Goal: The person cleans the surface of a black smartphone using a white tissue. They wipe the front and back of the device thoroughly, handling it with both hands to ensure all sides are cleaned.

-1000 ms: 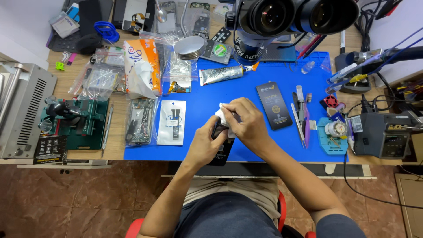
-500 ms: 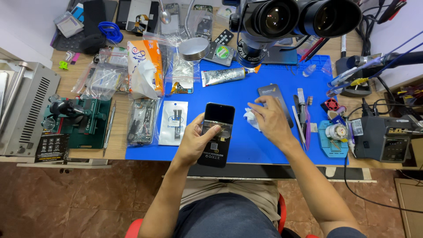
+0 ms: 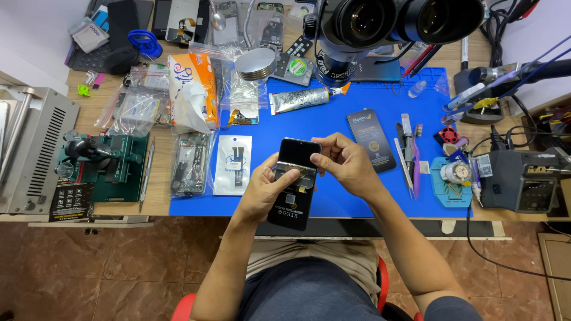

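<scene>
My left hand (image 3: 266,189) grips a black phone (image 3: 292,196) from the left side, above the front edge of the blue work mat (image 3: 333,128). Its back faces up and shows inner parts and a label. My right hand (image 3: 347,164) pinches the phone's top right corner, with the fingers curled over its upper edge. A second dark phone (image 3: 372,140) lies flat on the mat just right of my right hand. Nothing white shows in my right hand now.
A microscope head (image 3: 380,24) hangs over the mat's far side, with a silver glue tube (image 3: 299,100) below it. Tweezers and small tools (image 3: 409,156) lie at right, beside a soldering station (image 3: 522,178). Bags of parts (image 3: 191,161) and a green clamp jig (image 3: 104,165) sit left.
The left hand lifted the phone clear and turned it back up. The right hand left the phone, reached toward the mat at right, then came back to pinch the phone's top corner.
</scene>
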